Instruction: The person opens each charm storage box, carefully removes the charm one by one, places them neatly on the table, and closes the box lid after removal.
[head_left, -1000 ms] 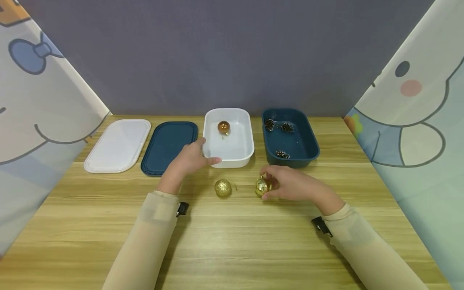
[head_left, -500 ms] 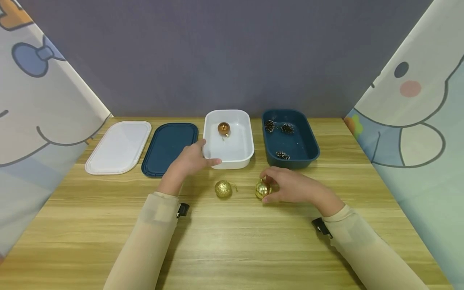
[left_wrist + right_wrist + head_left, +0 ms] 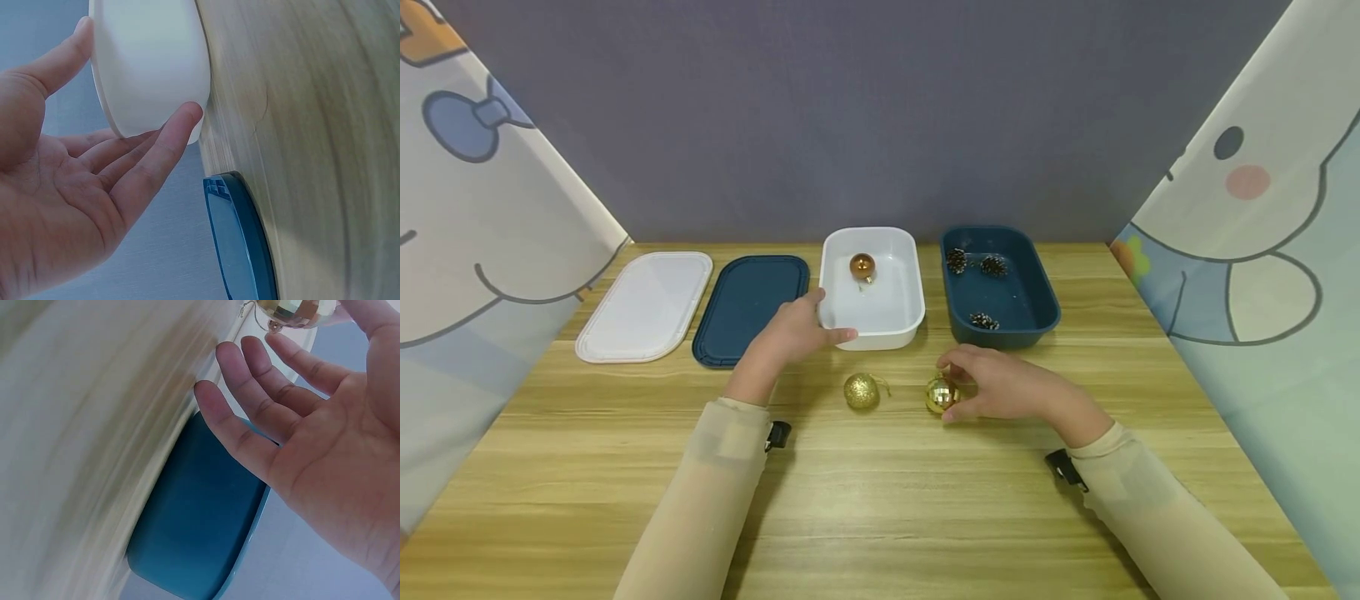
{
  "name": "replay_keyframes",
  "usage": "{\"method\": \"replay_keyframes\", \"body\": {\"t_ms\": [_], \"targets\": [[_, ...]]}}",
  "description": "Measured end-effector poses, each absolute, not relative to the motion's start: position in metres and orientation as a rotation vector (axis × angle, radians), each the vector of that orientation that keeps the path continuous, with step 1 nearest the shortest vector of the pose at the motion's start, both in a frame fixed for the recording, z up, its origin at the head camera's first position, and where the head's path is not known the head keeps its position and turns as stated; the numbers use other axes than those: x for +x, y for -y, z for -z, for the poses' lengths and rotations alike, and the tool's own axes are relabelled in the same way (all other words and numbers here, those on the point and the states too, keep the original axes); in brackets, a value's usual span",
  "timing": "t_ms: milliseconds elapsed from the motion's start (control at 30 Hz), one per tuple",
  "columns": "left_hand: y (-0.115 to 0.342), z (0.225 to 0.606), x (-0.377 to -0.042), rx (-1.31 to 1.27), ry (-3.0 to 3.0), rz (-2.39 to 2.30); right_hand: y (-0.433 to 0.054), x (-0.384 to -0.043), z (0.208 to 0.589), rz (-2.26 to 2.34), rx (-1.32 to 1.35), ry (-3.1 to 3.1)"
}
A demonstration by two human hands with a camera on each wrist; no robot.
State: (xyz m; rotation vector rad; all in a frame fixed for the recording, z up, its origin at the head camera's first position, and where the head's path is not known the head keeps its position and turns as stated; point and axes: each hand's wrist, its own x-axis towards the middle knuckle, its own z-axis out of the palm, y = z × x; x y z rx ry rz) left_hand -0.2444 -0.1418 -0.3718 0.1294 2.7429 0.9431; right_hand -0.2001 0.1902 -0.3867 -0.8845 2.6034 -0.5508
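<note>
My left hand rests at the near left corner of a white plastic container, thumb along its front wall and fairly straight fingers against its left side. A shiny copper bauble lies inside it. My right hand holds a mirrored gold bauble at the table between thumb and index finger. In the right wrist view the index fingertip is right at the cap of this bauble, while the other fingers stretch past it. A glittery gold bauble with a string loop lies between the hands.
Beyond my right hand stands a dark blue container with three pine cones, one of them near its front. Flat on the wooden table at left lie a white lid and a dark blue lid. A grey wall rises behind.
The mirrored gold bauble has shifted slightly left against my right fingertips, and different facets catch the light. My left hand keeps its place at the white container.
</note>
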Motion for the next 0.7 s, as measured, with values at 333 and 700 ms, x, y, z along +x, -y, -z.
{"method": "replay_keyframes", "body": {"t_ms": [333,700], "targets": [[0.1422,0.3714,-0.2439,0.116,-2.734,-0.929,-0.1893,-0.1997,0.3855,0.519,-0.891,-2.609],[0.1418,0.372,-0.2447,0.107,-2.728,-0.927,-0.1882,-0.198,0.3847,0.512,-0.912,-2.62]]}}
